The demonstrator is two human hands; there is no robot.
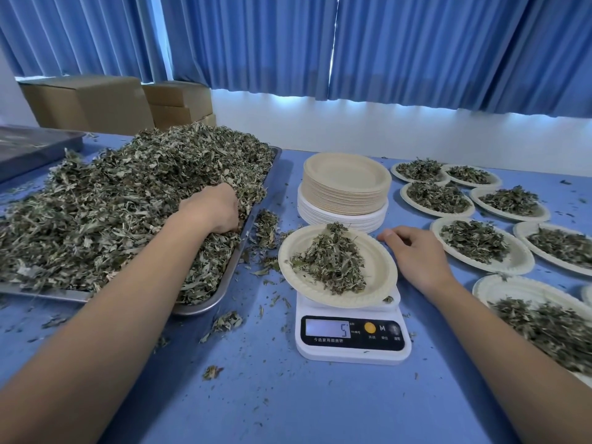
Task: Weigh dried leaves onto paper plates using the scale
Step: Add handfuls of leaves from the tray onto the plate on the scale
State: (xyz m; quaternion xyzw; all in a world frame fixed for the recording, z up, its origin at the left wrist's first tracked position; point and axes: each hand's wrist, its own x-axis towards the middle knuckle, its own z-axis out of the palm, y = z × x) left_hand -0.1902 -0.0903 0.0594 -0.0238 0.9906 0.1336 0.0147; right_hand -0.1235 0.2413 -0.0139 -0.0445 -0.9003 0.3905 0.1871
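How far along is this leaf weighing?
Done: several filled plates at right. In hand: one plate of leaves sits on the scale, reading 5; left hand digs into the leaf heap, right hand rests beside the plate. Left: that big heap and a tall stack of unused plates.

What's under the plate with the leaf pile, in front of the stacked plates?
The white scale sits under that plate. Its display, reading 5, and its buttons show in front. The weighing platform is almost wholly covered by the plate.
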